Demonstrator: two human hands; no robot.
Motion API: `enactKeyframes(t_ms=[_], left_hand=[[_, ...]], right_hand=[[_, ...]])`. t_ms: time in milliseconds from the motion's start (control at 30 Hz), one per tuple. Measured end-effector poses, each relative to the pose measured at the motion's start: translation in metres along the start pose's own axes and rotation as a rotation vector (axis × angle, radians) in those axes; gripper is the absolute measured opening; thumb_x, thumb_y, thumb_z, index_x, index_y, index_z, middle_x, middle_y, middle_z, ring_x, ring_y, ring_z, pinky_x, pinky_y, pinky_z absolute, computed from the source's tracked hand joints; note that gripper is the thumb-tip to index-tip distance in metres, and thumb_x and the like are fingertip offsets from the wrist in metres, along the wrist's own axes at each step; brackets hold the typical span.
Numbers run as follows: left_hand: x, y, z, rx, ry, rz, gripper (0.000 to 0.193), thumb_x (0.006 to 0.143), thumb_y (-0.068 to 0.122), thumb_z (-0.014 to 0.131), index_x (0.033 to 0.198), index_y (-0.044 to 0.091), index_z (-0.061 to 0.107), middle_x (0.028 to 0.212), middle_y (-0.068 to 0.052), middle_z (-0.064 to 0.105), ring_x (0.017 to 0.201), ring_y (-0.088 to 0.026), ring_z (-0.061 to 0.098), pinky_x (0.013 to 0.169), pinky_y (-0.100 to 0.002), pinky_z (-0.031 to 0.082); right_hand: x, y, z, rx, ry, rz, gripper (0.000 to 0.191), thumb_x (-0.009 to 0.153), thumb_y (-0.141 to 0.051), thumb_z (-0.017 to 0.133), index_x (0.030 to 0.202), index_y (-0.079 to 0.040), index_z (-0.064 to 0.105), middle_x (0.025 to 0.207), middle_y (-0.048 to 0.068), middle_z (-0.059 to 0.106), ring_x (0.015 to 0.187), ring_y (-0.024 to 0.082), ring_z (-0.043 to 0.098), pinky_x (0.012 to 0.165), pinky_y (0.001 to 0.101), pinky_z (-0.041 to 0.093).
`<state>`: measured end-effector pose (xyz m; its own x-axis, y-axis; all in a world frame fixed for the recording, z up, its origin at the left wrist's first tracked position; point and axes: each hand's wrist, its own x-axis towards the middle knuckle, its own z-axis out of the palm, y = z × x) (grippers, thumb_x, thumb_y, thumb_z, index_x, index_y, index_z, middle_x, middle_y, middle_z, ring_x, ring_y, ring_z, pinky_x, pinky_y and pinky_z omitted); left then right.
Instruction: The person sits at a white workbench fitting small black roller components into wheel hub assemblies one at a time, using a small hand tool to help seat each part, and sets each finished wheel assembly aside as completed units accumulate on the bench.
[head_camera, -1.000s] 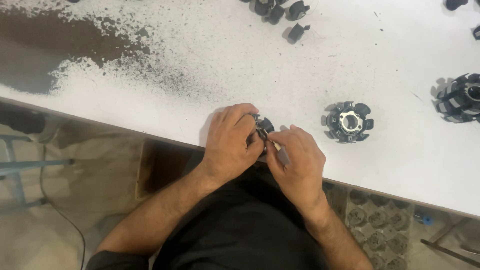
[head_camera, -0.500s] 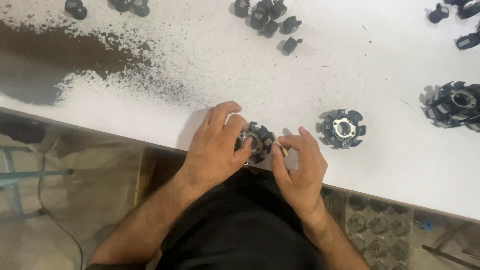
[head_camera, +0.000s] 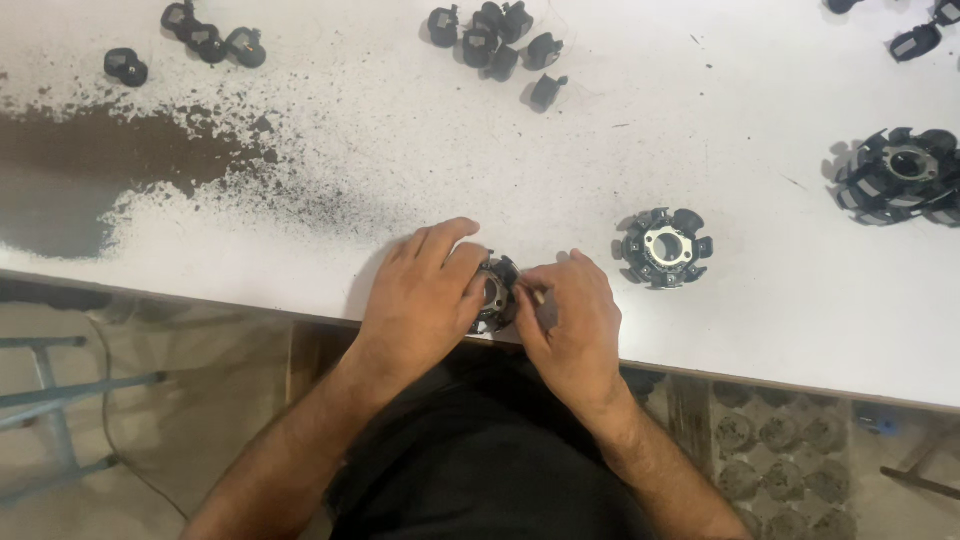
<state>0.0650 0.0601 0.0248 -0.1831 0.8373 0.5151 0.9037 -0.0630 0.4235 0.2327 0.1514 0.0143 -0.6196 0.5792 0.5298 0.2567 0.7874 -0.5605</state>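
A round black toothed part with a metal ring in its middle (head_camera: 497, 291) lies at the near edge of the white table (head_camera: 420, 190). My left hand (head_camera: 425, 290) wraps over its left side and grips it. My right hand (head_camera: 568, 322) presses against its right side, thumb and fingers pinched on it; whether a small piece is between the fingers is hidden. Most of the part is covered by both hands.
A matching black toothed ring (head_camera: 663, 247) lies to the right of my hands, and a stack of them (head_camera: 900, 175) at the far right. Several small black clips (head_camera: 495, 45) and others (head_camera: 205, 42) lie at the back. Dark worn patch (head_camera: 70, 170) at left.
Both hands stay on the toothed part at the table edge. The camera has tilted, so more of the far table shows. My left fingers have shifted slightly over the part.
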Motion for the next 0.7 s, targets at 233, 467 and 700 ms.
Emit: enactKeyframes(t_ms=[233, 467, 700], left_hand=[[0.003, -0.013, -0.003, -0.168, -0.022, -0.043, 0.014, 0.085, 0.008, 0.073, 0.098, 0.007, 0.069, 0.128, -0.01, 0.064, 0.114, -0.031, 0.063, 0.095, -0.046, 0.051], [0.0, -0.001, -0.002, -0.139, -0.088, -0.005, 0.015, 0.086, 0.009, 0.073, 0.1, 0.005, 0.069, 0.118, -0.012, 0.067, 0.099, -0.032, 0.068, 0.084, -0.043, 0.056], [-0.004, 0.003, -0.002, -0.169, -0.091, -0.142, 0.018, 0.089, 0.008, 0.071, 0.105, 0.002, 0.067, 0.107, -0.013, 0.07, 0.093, -0.035, 0.07, 0.079, -0.044, 0.058]], right_hand=[[0.0, 0.002, -0.001, -0.007, -0.014, -0.009, 0.021, 0.089, 0.0, 0.075, 0.104, -0.006, 0.062, 0.092, 0.005, 0.067, 0.087, 0.024, 0.069, 0.112, 0.0572, 0.046], [0.0, 0.0, 0.001, 0.002, -0.027, -0.011, 0.021, 0.089, 0.001, 0.075, 0.104, -0.007, 0.063, 0.092, 0.004, 0.065, 0.087, 0.022, 0.068, 0.115, 0.0568, 0.045], [-0.011, -0.005, 0.004, 0.002, 0.006, -0.079, 0.027, 0.083, 0.0, 0.077, 0.105, -0.006, 0.063, 0.105, 0.011, 0.067, 0.11, 0.029, 0.067, 0.116, 0.0587, 0.041]])
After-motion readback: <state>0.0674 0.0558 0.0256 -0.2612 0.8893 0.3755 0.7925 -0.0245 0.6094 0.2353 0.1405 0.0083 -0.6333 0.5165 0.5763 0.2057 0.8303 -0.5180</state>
